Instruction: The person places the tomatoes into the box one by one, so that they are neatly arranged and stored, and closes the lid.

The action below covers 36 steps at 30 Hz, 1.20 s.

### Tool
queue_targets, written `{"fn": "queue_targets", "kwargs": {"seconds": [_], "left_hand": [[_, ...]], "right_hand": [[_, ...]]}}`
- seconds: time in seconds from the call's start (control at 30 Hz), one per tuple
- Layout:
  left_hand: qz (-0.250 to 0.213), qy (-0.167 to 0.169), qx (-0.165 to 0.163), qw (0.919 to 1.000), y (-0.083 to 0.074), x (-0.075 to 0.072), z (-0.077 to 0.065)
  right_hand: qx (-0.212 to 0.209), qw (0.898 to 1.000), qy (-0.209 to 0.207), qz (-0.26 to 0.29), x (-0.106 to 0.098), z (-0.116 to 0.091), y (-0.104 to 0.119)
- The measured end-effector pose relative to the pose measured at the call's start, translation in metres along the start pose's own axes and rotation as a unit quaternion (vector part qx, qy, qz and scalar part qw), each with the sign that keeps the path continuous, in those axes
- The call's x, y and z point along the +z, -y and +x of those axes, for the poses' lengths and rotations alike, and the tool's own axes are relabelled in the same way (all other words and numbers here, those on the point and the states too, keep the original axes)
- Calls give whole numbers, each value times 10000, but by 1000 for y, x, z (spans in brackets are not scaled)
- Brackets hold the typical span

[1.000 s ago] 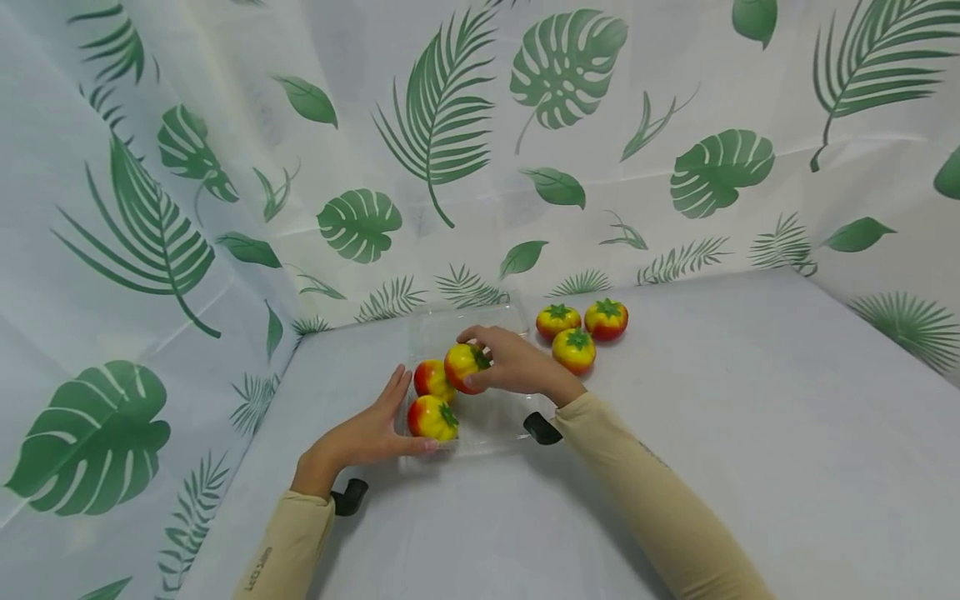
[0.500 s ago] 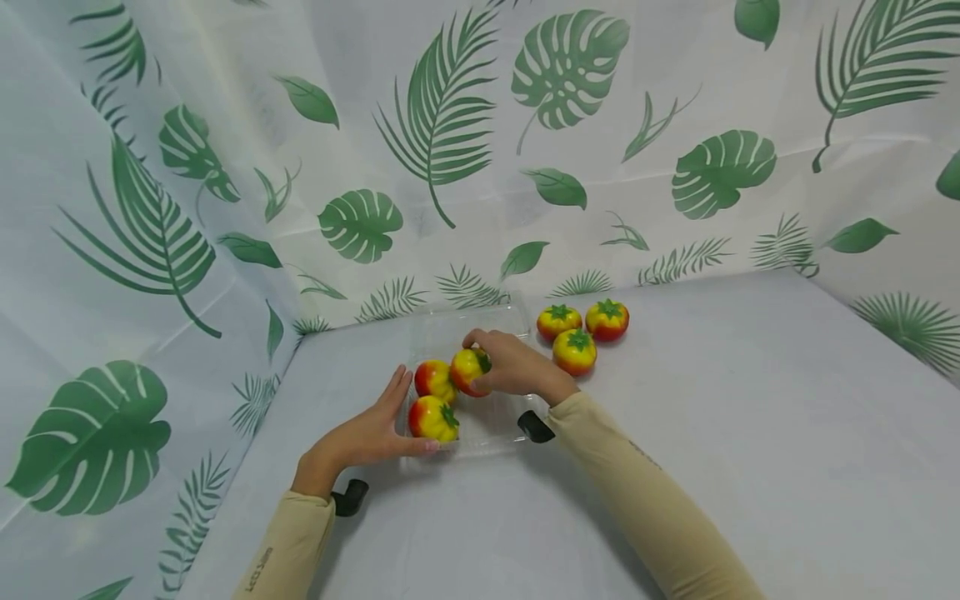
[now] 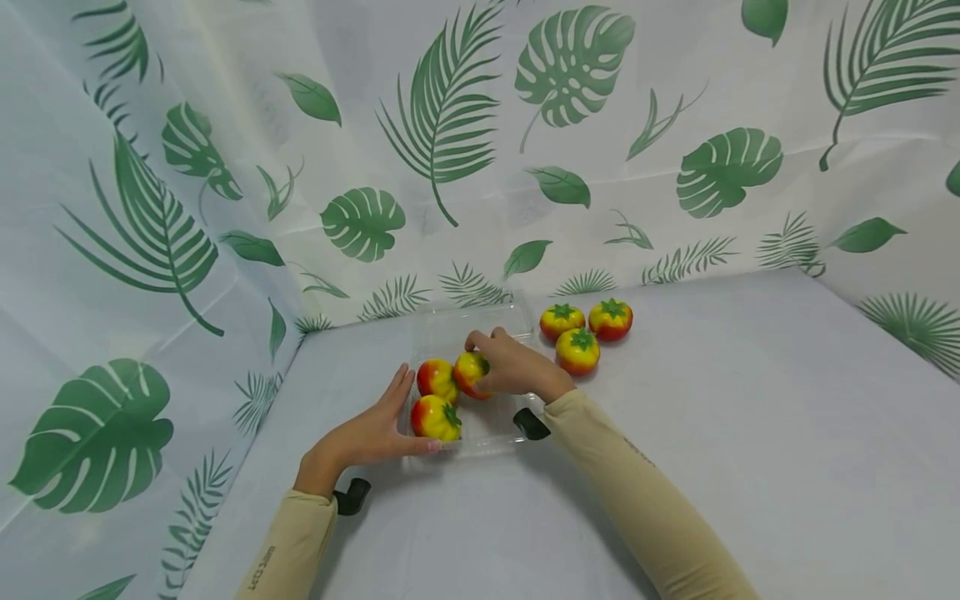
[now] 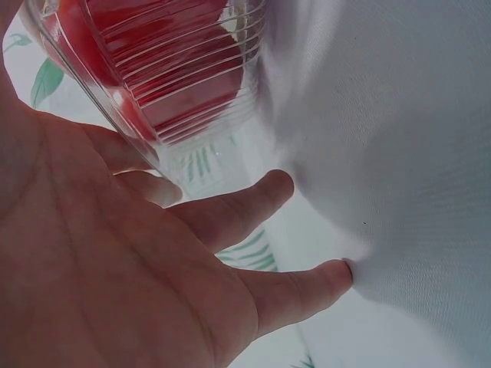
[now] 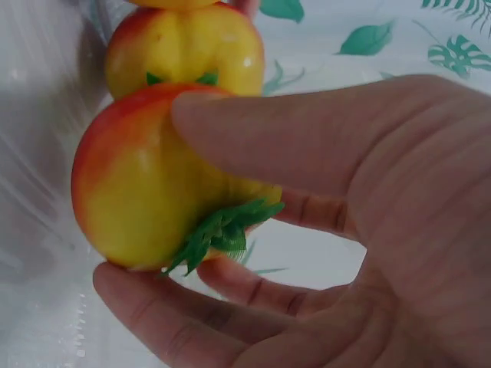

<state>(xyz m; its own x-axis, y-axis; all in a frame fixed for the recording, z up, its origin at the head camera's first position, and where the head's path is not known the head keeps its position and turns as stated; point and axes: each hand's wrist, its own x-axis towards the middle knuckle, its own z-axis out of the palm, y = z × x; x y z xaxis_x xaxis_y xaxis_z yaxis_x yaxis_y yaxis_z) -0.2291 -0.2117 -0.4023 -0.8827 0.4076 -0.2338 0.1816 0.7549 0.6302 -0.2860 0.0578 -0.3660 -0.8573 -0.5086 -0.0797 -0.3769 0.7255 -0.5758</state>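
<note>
My right hand point(image 3: 513, 364) grips a red-and-yellow tomato point(image 5: 146, 180) with a green leafy top, thumb on one side and curled fingers on the other. It is inside the clear plastic container point(image 3: 495, 429), near the middle. Two more such tomatoes sit along the container's left side, the front tomato point(image 3: 435, 418) and the rear tomato point(image 3: 437, 379), which the held one overlaps in the head view. Against the left wall my left hand point(image 3: 367, 429) rests with straight fingers, its thumb along the front edge. Ribbed plastic wall point(image 4: 184, 84) shows beside that palm.
Three more tomatoes stand together on the white table point(image 3: 712, 433), right of the container: a front tomato point(image 3: 577, 352), a left tomato point(image 3: 562, 322) and a right tomato point(image 3: 611, 320). The container's raised lid point(image 3: 472, 319) is behind it. Leaf-patterned cloth point(image 3: 450, 233) borders the table.
The right hand has shifted slightly right and lower with the tomato in it. The left hand and the other tomatoes stay in place.
</note>
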Motion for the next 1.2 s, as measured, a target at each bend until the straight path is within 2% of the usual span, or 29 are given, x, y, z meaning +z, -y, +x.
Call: {"fn": "queue_targets", "kwargs": {"seconds": [0.6, 0.93, 1.2], "left_hand": [[73, -2, -69, 10000, -1, 0, 0], [70, -16, 63, 10000, -1, -2, 0], [73, -12, 7, 10000, -1, -1, 0]], "right_hand": [[123, 9999, 55, 64, 3, 1, -1], [209, 9996, 119, 121, 0, -2, -2], [226, 9997, 83, -20, -4, -5, -3]]}}
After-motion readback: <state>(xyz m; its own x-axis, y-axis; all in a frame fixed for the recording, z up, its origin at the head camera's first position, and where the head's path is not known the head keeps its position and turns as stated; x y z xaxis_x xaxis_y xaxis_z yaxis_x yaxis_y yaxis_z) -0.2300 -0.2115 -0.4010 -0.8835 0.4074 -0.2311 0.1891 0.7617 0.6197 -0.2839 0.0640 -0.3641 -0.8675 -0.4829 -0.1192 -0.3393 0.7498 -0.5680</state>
